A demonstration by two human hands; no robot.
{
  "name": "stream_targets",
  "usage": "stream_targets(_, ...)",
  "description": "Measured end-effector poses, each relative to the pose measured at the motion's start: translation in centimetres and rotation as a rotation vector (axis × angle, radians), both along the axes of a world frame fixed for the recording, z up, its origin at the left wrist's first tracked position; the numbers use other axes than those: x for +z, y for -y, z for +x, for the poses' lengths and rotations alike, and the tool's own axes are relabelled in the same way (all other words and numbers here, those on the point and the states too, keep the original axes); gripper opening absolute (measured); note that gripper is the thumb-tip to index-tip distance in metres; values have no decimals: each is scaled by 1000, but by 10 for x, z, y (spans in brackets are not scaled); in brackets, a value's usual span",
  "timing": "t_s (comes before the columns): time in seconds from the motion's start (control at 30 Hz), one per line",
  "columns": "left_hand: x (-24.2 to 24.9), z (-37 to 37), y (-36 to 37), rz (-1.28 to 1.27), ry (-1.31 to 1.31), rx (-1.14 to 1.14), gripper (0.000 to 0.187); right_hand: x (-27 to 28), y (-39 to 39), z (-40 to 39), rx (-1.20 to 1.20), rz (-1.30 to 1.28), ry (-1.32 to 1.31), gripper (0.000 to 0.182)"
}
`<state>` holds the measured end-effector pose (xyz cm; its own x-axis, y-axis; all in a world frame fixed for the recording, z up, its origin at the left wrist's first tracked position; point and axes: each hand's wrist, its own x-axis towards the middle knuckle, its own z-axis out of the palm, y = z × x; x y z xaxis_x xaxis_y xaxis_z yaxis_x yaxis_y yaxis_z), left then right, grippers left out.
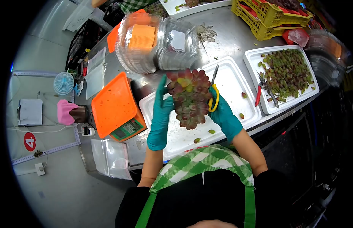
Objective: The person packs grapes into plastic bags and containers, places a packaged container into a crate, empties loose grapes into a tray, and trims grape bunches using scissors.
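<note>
A bunch of red-green grapes is held up between my teal-gloved hands, over a white tray. My left hand is at the bunch's left edge, its fingers stretched upward and slightly blurred, the thumb apart from them. At the right side, my right hand is closed around yellow-handled scissors, their blades pointing up and away. The right fingers partly disappear behind the grapes and the handle. Several loose grapes lie in the tray below.
To the left stands an orange scale; clear plastic boxes are stacked behind the tray. On the right, another white tray carries many loose grapes and red-handled pruning shears. Yellow crates stand at the back. Plastic bags hang over the front edge.
</note>
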<state>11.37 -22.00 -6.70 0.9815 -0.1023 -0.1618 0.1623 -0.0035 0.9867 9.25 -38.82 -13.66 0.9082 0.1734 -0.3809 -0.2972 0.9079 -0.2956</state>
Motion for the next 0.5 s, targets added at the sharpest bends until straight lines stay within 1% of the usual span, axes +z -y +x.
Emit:
stream_targets(0.03, 6, -3, 2, -113, -17, 37, 60, 5, 3, -2, 19, 67, -72, 36)
stream_targets(0.1, -17, 0, -4, -289, 43, 46, 63, -10, 0, -2, 70, 62, -24, 36)
stream_targets(0.17, -29, -7, 4, -552, -262, 30, 68, -8, -8, -1, 108, 108, 36, 35)
stream_targets(0.2, -31, -13, 6, -775, -354, -71, 67, -4, -10, -4, 121, 90, 7, 36)
stream_targets(0.23, -38, -14, 7, -942, -405, -70, 67, 11, -12, -6, 135, 73, -22, 36)
stream_targets(0.27, -52, -15, 5, -1110, -456, -64, 66, 10, -16, -5, 103, 27, 24, 37)
stream_targets(0.3, -63, -16, 5, -1166, -457, -72, 64, 8, -18, -1, 74, -21, 72, 39)
stream_targets(0.4, -75, -19, 7, -1083, -318, -80, 57, 21, -16, 3, 144, -281, 198, 39)
stream_targets(0.5, -75, -23, 11, -909, -150, -69, 52, 48, -10, 9, 268, -739, 193, 38)
